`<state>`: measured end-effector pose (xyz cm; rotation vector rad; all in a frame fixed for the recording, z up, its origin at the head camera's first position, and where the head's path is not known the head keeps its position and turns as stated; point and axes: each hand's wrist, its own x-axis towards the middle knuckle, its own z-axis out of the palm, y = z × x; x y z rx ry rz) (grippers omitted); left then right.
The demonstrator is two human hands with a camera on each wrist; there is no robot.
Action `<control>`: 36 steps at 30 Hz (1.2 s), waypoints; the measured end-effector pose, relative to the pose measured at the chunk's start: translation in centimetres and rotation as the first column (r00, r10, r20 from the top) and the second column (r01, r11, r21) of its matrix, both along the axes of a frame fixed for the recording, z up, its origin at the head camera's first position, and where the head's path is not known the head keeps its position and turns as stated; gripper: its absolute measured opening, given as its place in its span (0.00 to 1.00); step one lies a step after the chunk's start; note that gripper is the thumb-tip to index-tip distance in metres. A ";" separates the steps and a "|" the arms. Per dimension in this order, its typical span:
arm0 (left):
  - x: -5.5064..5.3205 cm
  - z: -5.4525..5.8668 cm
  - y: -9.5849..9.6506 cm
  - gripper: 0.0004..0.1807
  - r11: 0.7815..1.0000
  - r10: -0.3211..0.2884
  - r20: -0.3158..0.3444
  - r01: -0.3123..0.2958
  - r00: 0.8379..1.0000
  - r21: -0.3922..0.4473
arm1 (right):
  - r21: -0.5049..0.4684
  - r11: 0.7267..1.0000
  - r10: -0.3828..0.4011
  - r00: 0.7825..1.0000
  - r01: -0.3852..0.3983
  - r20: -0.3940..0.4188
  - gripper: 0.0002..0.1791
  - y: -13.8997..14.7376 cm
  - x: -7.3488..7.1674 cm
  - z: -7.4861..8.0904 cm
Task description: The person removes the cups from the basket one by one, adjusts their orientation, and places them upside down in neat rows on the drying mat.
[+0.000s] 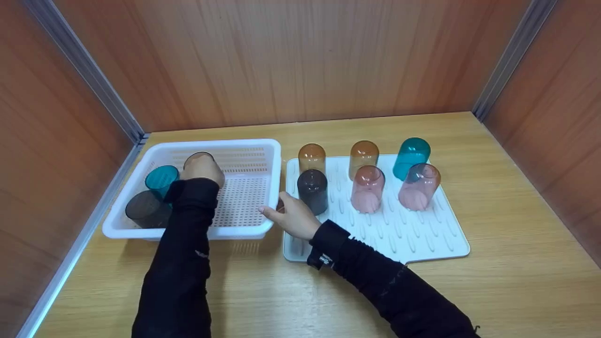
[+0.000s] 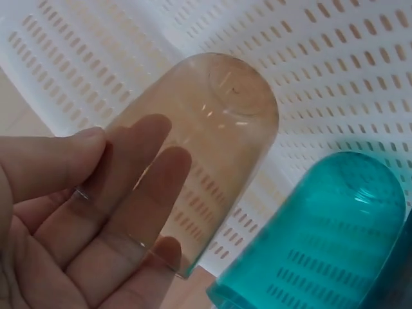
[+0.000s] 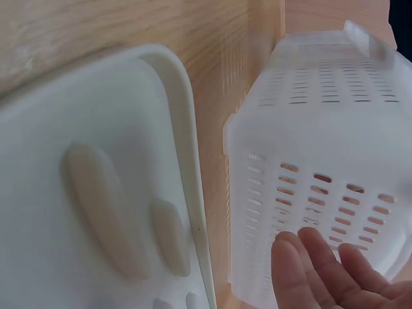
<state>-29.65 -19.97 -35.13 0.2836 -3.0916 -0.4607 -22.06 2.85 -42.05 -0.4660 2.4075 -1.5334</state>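
In the white basket (image 1: 249, 230), my left hand (image 1: 203, 170) holds a pale amber glass (image 2: 225, 122). In the left wrist view its thumb lies by the rim and its fingers show through the glass wall. Beside that glass lie a teal glass (image 1: 162, 180) and a dark grey glass (image 1: 146, 210). My right hand (image 1: 296, 217) is at the basket's right side, its fingers loosely extended near the perforated outer wall; whether they touch it I cannot tell. Nothing is held in it.
Right of the basket lies a white ridged drying mat (image 1: 427, 239). Upside down on it stand two amber glasses (image 1: 312, 157) (image 1: 364, 157), a dark grey glass (image 1: 313, 192), a teal glass (image 1: 412, 157) and two pink glasses (image 1: 368, 190) (image 1: 419, 188). Wooden panels (image 1: 305, 61) enclose the table.
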 end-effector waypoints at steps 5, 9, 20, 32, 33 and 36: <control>0.3 0.5 0.3 0.14 0.998 -0.023 -0.028 0.024 0.999 0.052 | -0.011 1.000 -0.009 1.000 0.009 0.020 0.25 0.0 0.0 0.1; 0.8 1.3 0.9 0.14 0.991 -0.057 -0.097 0.068 0.994 0.115 | -0.019 1.000 -0.012 1.000 0.013 0.027 0.24 0.0 -0.1 0.0; 4.0 3.5 3.8 0.13 0.960 -0.137 -0.381 0.218 0.914 0.177 | -0.008 1.000 -0.023 1.000 0.023 -0.008 0.20 0.2 -0.3 -0.3; 9.4 3.3 7.3 0.09 0.786 -0.143 -0.636 0.477 0.759 0.392 | 0.022 0.999 -0.033 0.999 0.034 -0.039 0.21 0.1 -0.1 -0.3; 9.9 3.2 7.5 0.09 0.763 -0.134 -0.638 0.490 0.759 0.422 | 0.023 0.999 -0.029 0.999 0.030 -0.035 0.22 0.1 -0.1 -0.3; 11.0 2.9 8.0 0.10 0.705 -0.114 -0.632 0.511 0.766 0.492 | 0.021 1.000 -0.018 0.999 0.019 -0.026 0.25 0.3 -0.1 -0.2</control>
